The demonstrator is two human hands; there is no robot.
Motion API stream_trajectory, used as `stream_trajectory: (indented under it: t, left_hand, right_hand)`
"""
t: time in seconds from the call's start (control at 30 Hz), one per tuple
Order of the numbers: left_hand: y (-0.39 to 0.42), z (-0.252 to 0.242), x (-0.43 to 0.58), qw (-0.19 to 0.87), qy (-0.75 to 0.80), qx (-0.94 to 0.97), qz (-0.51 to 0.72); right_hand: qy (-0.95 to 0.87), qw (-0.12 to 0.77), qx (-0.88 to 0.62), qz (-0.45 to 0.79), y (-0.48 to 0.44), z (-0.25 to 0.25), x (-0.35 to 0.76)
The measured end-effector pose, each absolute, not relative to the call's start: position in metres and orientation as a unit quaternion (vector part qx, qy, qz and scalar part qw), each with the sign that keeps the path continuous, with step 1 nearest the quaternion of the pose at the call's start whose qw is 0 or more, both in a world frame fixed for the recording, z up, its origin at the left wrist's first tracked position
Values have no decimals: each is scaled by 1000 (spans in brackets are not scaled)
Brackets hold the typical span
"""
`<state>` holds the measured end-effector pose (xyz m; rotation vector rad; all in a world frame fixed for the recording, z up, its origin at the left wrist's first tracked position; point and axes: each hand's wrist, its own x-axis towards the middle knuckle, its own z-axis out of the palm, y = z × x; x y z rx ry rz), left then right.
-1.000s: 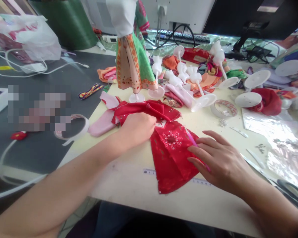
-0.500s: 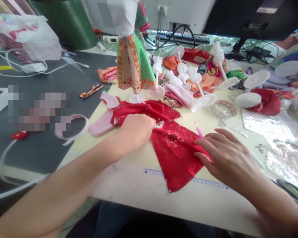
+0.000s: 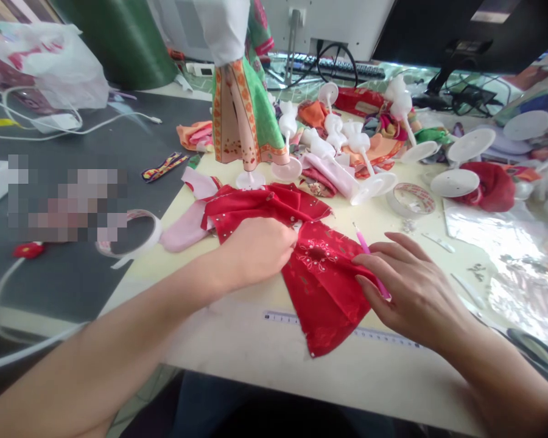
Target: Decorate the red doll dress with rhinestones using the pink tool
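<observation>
A small red doll garment with white embroidery lies spread on the cream table. My left hand is curled closed and presses down on its upper part, near the waist. My right hand rests on the skirt's right edge and holds a thin pink stick whose tip points up and left. A pale pink piece sticks out from under the red cloth on the left.
A dressed doll stand in green and orange rises behind the garment. White doll stands and cloth scraps lie at the back. Tape rolls, a ruler, scissors and clear plastic surround the work.
My left hand slid slightly right along the garment. My right hand shifted on the skirt's right edge and the cloth under it was pulled and smoothed.
</observation>
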<state>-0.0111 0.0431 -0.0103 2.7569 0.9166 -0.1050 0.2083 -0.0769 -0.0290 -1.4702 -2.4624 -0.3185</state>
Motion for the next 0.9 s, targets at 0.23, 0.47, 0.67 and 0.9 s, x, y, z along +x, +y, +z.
stream_trajectory:
  t: [0.23,0.47,0.67,0.9]
  left_hand:
    - [40,-9,-11,145,272,949,-64]
    - [40,-8,-13,199,260,943,-61]
    - [43,-12,-12,343,321,883,8]
    - [44,-18,-9,563,351,744,82]
  right_hand:
    - [-821,104,-545,-135,-75,-32,212]
    - [-817,101,-548,-149,-74,-32,212]
    - [-823,165,-521,-153,-76,-29,211]
    - [-849,231,-468,-80,-83,-25,205]
